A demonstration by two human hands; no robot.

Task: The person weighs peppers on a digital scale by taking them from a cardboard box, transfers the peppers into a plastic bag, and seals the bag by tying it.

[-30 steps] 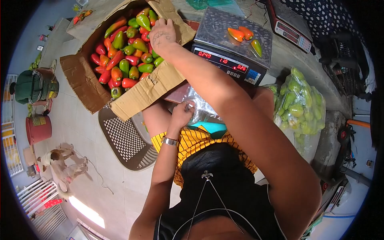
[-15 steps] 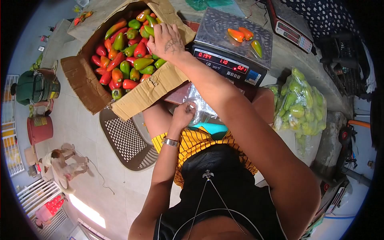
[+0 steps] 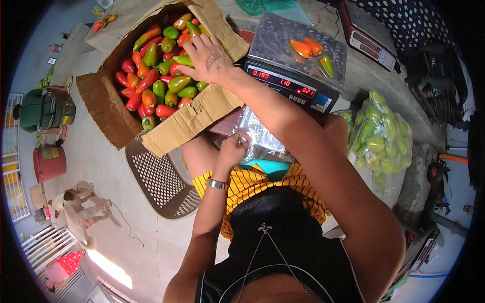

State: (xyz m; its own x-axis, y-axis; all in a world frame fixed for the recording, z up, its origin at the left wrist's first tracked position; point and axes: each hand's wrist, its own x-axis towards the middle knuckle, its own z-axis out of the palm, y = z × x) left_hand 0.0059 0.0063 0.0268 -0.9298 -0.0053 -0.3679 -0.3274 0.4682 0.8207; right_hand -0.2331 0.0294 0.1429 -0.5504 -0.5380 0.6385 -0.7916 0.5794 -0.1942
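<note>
My right hand reaches over the cardboard box, its fingers spread on the red, green and orange peppers. A green pepper lies between its thumb and fingers. Low in front of me, my left hand is closed on the edge of clear plastic bags. Two orange peppers and a green one rest on the metal plate of a digital scale, whose red display is lit.
A clear bag of green vegetables stands at the right. Behind the scale is a second scale. A brown perforated basket sits on the floor beside my leg. A dog is at the lower left.
My right hand has shifted slightly down within the box and its fingers have spread over the peppers. The display's first number has changed from 0.194 to 0.190.
</note>
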